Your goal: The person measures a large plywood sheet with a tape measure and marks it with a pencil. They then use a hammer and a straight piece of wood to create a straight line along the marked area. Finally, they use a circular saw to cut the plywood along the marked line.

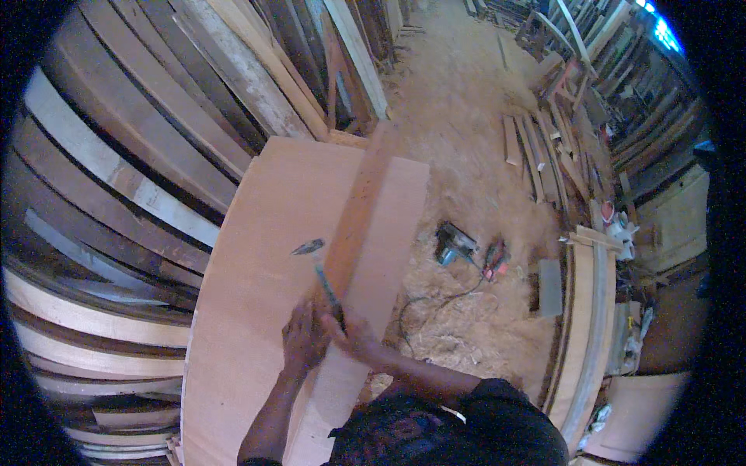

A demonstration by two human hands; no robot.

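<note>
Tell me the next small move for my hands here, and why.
I'd probably ease the left hand slightly away from the right hand before any swing. The right hand grips the hammer, and the left sits close beside it at the long plank, leaving little room; whether the left holds anything is unclear.

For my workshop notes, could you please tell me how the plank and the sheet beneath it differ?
The plank is narrow, the sheet broad. The plank is darker orange-brown, the sheet paler tan. The plank lies on top, the sheet underneath. Both look wooden.
</note>
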